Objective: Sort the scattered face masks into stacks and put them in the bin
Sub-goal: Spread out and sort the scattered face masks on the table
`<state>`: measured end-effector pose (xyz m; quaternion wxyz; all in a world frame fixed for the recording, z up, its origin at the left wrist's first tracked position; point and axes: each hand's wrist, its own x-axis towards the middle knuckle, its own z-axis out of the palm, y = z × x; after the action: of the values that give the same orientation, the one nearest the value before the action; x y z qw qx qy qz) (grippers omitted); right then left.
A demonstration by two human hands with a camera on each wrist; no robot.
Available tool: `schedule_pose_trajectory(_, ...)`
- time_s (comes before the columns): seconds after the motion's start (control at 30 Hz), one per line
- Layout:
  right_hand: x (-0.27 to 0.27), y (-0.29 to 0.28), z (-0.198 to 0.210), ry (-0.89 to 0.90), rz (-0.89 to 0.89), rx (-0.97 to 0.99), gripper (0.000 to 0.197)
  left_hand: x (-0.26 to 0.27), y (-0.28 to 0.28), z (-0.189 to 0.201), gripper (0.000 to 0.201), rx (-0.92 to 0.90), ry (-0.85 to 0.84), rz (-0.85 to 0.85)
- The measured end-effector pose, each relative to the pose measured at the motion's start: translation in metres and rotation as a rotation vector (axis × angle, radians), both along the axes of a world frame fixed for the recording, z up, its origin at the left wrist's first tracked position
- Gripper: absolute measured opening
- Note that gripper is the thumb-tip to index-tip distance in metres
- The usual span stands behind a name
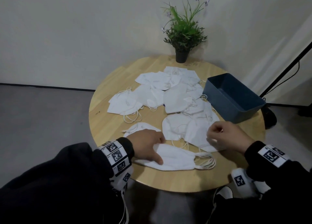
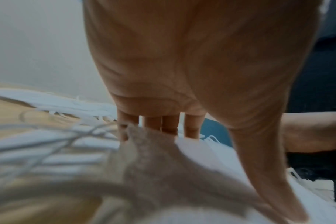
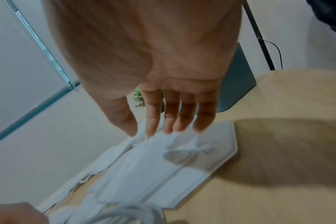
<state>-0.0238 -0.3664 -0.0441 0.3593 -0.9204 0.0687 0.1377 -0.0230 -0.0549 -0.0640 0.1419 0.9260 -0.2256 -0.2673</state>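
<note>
Several white face masks (image 1: 175,99) lie scattered over a round wooden table (image 1: 108,124). A small stack of masks (image 1: 177,159) sits near the front edge, ear loops pointing right. My left hand (image 1: 157,149) rests on the stack's left end, thumb laid on top and fingers at its far edge. In the left wrist view the fingers (image 2: 169,125) are straight behind the stack (image 2: 163,174). My right hand (image 1: 212,137) is over a loose mask (image 1: 197,134). In the right wrist view its straight fingertips (image 3: 150,131) touch this mask (image 3: 163,174). The blue bin (image 1: 236,109) stands at the right, nothing visible inside.
A potted plant (image 1: 182,38) stands at the table's back edge by the wall. A black stand pole and cable (image 1: 287,68) rise behind the bin. Bare wood shows at the front right (image 1: 228,166) and far left of the table.
</note>
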Motion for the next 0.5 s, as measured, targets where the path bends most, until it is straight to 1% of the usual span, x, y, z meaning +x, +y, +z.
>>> schedule_pose_trajectory(0.03, 0.005, 0.001, -0.001, -0.058, -0.037, 0.002, 0.006, 0.003, 0.001, 0.002, 0.076, -0.030, 0.007, 0.002)
schedule_pose_trajectory(0.07, 0.011, 0.001, -0.004, -0.077, -0.062, -0.005, 0.015, 0.006, 0.001, 0.004, 0.072, -0.068, 0.002, 0.011)
schedule_pose_trajectory(0.13, 0.023, -0.001, -0.015, -0.065, -0.071, -0.084, 0.044, 0.017, 0.002, 0.007, 0.051, -0.153, -0.072, 0.077)
schedule_pose_trajectory(0.17, 0.027, 0.000, -0.021, -0.031, -0.061, -0.154, 0.061, 0.024, 0.004, 0.008, 0.041, -0.155, -0.124, 0.114)
schedule_pose_trajectory(0.2, 0.029, 0.001, -0.027, 0.013, -0.038, -0.240, 0.075, 0.031, 0.008, 0.008, 0.035, -0.104, -0.165, 0.139)
schedule_pose_trajectory(0.23, 0.032, 0.004, -0.029, 0.064, -0.003, -0.329, 0.085, 0.038, 0.013, 0.006, 0.036, -0.017, -0.179, 0.155)
schedule_pose_trajectory(0.27, 0.035, 0.008, -0.029, 0.097, 0.036, -0.387, 0.089, 0.045, 0.018, 0.003, 0.040, 0.069, -0.165, 0.169)
schedule_pose_trajectory(0.3, 0.037, 0.014, -0.026, 0.106, 0.074, -0.407, 0.089, 0.052, 0.026, -0.001, 0.045, 0.129, -0.134, 0.187)
schedule_pose_trajectory(0.37, 0.045, 0.023, -0.019, 0.088, 0.150, -0.372, 0.082, 0.067, 0.041, -0.006, 0.047, 0.169, -0.096, 0.221)
schedule_pose_trajectory(0.43, 0.051, 0.030, -0.014, 0.075, 0.227, -0.323, 0.073, 0.082, 0.054, -0.004, 0.043, 0.216, -0.101, 0.250)
schedule_pose_trajectory(0.47, 0.053, 0.034, -0.015, 0.064, 0.247, -0.269, 0.066, 0.090, 0.060, -0.002, 0.040, 0.243, -0.111, 0.267)
schedule_pose_trajectory(0.5, 0.057, 0.037, -0.016, 0.051, 0.229, -0.190, 0.056, 0.098, 0.063, 0.001, 0.034, 0.255, -0.135, 0.284)
